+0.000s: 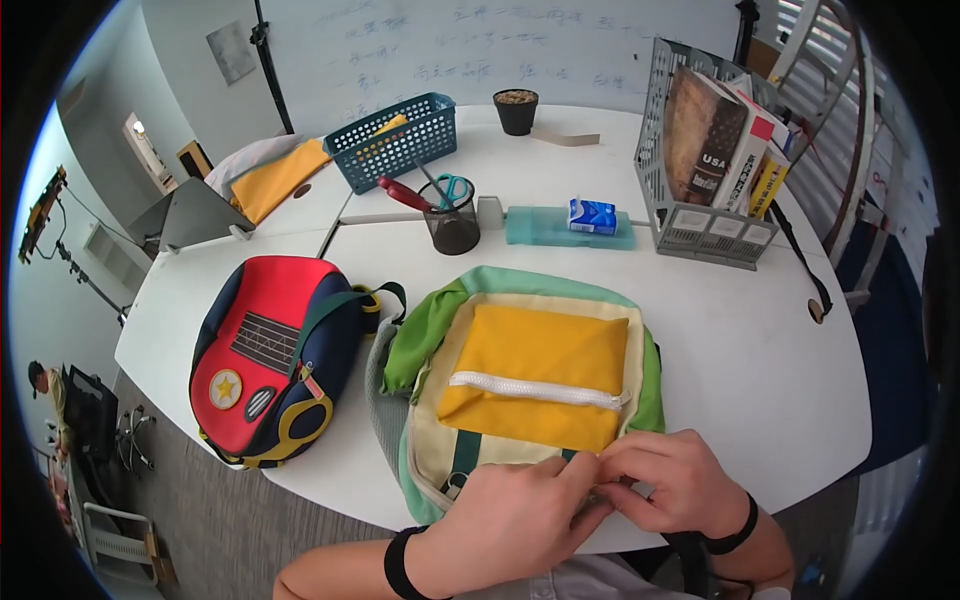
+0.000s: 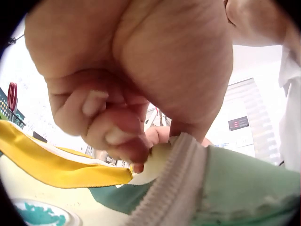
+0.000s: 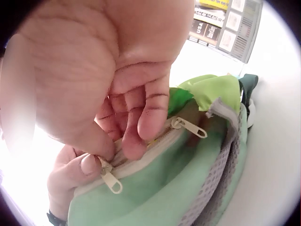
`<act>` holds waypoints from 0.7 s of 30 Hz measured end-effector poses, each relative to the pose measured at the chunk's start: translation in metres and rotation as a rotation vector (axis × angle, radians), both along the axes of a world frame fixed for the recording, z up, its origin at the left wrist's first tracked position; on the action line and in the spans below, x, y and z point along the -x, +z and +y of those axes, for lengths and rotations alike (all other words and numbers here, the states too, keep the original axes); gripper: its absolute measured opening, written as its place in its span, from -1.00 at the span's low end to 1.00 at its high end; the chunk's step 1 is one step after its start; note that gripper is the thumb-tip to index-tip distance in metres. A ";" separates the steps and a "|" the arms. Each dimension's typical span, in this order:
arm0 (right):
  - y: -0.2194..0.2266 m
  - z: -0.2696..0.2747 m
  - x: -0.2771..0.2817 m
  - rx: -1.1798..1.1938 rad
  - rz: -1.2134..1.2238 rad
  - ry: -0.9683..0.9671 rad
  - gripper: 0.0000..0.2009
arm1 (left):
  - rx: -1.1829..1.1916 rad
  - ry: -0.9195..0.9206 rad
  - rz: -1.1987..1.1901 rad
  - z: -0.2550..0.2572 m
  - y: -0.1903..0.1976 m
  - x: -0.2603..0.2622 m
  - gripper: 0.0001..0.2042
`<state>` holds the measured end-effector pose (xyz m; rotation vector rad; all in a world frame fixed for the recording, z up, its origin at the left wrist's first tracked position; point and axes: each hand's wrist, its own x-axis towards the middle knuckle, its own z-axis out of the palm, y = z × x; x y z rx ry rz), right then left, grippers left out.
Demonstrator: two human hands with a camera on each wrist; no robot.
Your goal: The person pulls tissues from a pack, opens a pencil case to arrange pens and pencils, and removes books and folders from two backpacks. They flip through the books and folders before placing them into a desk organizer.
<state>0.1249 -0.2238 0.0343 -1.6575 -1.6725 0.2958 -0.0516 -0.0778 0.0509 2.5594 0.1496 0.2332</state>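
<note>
A green and cream backpack [image 1: 650,380] lies on the table, its yellow front pocket [image 1: 540,370] with a white zipper facing up. At its near edge my left hand [image 1: 520,515] pinches the zipper edge with thumb and fingers. My right hand [image 1: 680,485] meets it there, thumb and index finger pinching the same edge. In the right wrist view, one zipper pull [image 3: 111,178] hangs by the left thumb, and a second zipper pull [image 3: 192,127] sits farther along the zipper [image 3: 157,149]. The left wrist view shows the zipper teeth [image 2: 167,186] close under the left fingertips.
A red and navy backpack [image 1: 270,350] lies to the left. Behind are a mesh pen cup [image 1: 453,228], a teal case [image 1: 530,228] with a blue packet [image 1: 592,216], a blue basket [image 1: 395,150], a potted plant [image 1: 516,115] and a grey bin [image 1: 700,235] of books.
</note>
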 end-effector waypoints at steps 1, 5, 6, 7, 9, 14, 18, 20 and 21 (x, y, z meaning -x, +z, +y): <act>0.002 0.001 0.001 0.000 0.011 -0.011 -0.86 | -0.021 0.039 -0.044 -0.001 0.004 -0.001 -0.65; 0.001 0.010 -0.003 0.129 0.178 0.021 -0.89 | -0.182 -0.230 -0.103 -0.004 0.010 -0.001 -0.77; 0.000 0.012 -0.003 0.127 0.178 0.021 -0.89 | -0.185 -0.230 -0.104 -0.002 0.011 0.001 -0.77; -0.003 0.014 -0.003 0.121 0.113 0.007 -0.89 | -0.228 -0.220 -0.094 0.000 0.012 0.002 -0.74; -0.007 0.016 -0.005 0.114 0.051 -0.011 -0.89 | -0.272 -0.213 -0.083 0.004 0.013 0.005 -0.69; -0.010 0.018 -0.006 0.214 0.220 0.027 -0.81 | -0.264 -0.290 -0.038 0.013 -0.001 0.008 -0.67; -0.001 0.014 -0.011 0.218 0.362 0.112 -0.74 | -0.258 -0.268 -0.048 0.011 -0.009 0.007 -0.67; 0.004 0.014 -0.014 0.331 0.367 0.179 -0.66 | -0.181 -0.263 -0.061 0.008 -0.009 0.003 -0.68; 0.006 0.015 -0.014 0.333 0.366 0.189 -0.66 | -0.180 -0.253 -0.059 0.008 -0.009 0.002 -0.68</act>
